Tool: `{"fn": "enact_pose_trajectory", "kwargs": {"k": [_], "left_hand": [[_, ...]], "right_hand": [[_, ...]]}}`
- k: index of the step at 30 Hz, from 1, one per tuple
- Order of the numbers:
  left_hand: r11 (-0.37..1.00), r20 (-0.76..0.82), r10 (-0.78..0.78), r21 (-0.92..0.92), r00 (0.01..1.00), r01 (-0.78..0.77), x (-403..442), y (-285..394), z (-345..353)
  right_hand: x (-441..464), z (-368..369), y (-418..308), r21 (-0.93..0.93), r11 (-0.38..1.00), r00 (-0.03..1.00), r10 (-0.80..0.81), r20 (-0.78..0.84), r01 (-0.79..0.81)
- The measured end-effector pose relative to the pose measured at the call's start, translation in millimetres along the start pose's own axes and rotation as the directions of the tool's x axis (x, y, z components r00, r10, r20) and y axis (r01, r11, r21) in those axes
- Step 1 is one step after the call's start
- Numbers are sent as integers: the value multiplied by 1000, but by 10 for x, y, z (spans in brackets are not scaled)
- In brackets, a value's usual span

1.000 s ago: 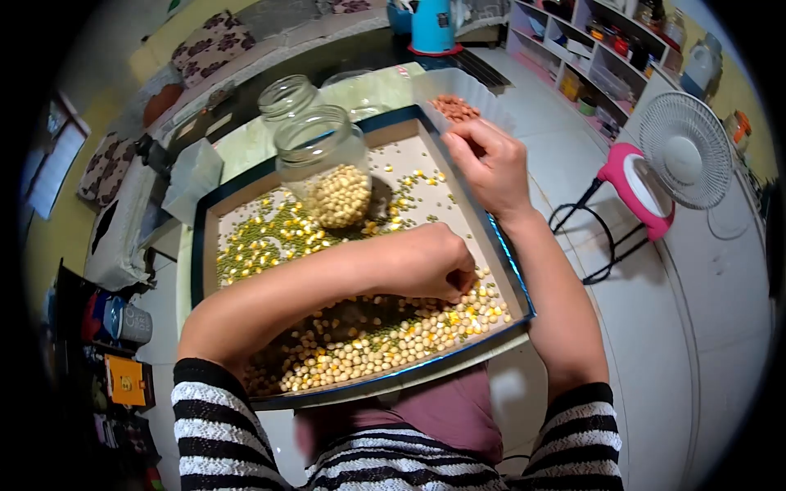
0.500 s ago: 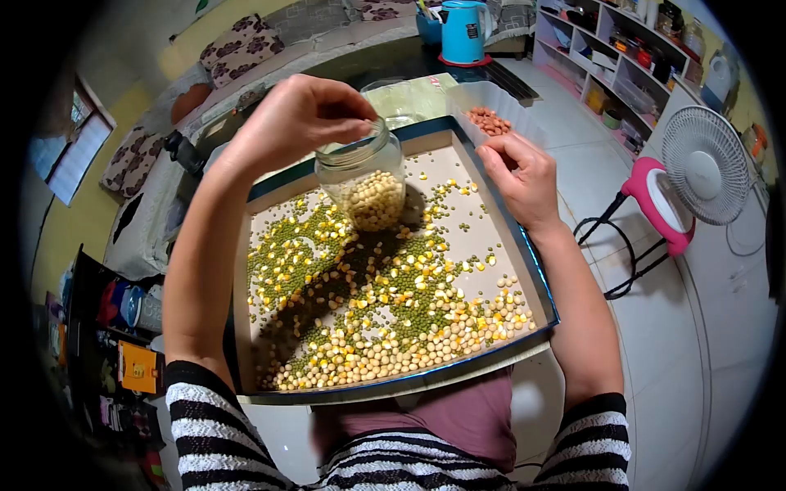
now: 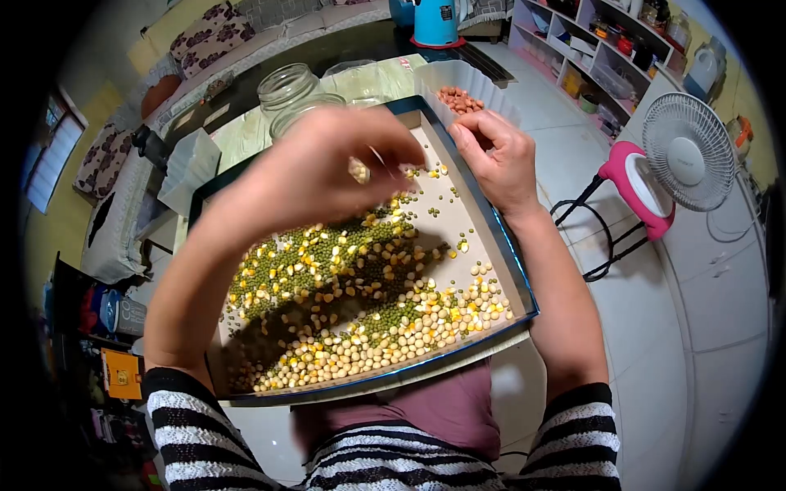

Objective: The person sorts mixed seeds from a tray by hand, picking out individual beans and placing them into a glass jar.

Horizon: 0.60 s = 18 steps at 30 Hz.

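A shallow cardboard box [image 3: 515,262] with a dark blue rim holds mixed green mung beans [image 3: 315,250], yellow corn kernels and pale soybeans [image 3: 360,352]. The soybeans lie thickest along the near edge. My left hand [image 3: 319,159] is motion-blurred above the far part of the box, its fingers bent. Behind it shows the rim of a clear glass jar [image 3: 307,106]; most of that jar is hidden, with a few pale beans visible between my fingers. At the right rim, my right hand [image 3: 498,162] is closed, thumb against the curled fingers; whatever it may hold is hidden.
Another glass jar [image 3: 286,80] stands behind the first. Beyond the box, a clear plastic container [image 3: 499,106] holds reddish peanuts [image 3: 460,100]. A second plastic container [image 3: 188,172] is at the left. A fan [image 3: 686,151] and pink stool [image 3: 626,188] stand to the right.
My left hand has left the jar's mouth and come down toward the box, now covering most of the jar. My right hand stays closed at the rim. The view has shifted slightly.
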<state>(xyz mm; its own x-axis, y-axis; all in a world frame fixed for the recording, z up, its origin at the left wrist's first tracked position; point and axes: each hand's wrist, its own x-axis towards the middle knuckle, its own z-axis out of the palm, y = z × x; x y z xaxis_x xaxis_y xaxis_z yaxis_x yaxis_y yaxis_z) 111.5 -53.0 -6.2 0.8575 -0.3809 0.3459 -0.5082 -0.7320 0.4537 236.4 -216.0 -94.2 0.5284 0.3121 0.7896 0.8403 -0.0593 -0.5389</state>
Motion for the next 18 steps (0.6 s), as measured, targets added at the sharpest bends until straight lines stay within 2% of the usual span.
{"fn": "enact_pose_trajectory", "kwargs": {"k": [1, 4, 6, 10, 12, 18], "left_hand": [[998, 95, 46, -46, 994, -41, 28, 83, 141], [982, 300, 59, -187, 952, -2, 73, 77, 602], [974, 313, 126, -221, 942, -56, 112, 49, 834], [966, 371, 139, -253, 918, -44, 171, 19, 1027], [968, 333, 207, -208, 920, -143, 172, -10, 1083], [971, 384, 191, -211, 903, -115, 199, -29, 1093]], "right_hand": [[4, 2, 1, -7, 1000, 1000, -1, 8, 1], [6, 4, 4, -9, 1000, 1000, -4, 11, 4], [11, 4, -12, 0, 1000, 1000, 15, 7, -15], [9, 7, -4, 4, 1000, 1000, 18, 6, -18], [6, 5, 0, -11, 1000, 1000, -1, 1, 1], [5, 0, -3, -11, 1000, 1000, -2, 11, 2]]}}
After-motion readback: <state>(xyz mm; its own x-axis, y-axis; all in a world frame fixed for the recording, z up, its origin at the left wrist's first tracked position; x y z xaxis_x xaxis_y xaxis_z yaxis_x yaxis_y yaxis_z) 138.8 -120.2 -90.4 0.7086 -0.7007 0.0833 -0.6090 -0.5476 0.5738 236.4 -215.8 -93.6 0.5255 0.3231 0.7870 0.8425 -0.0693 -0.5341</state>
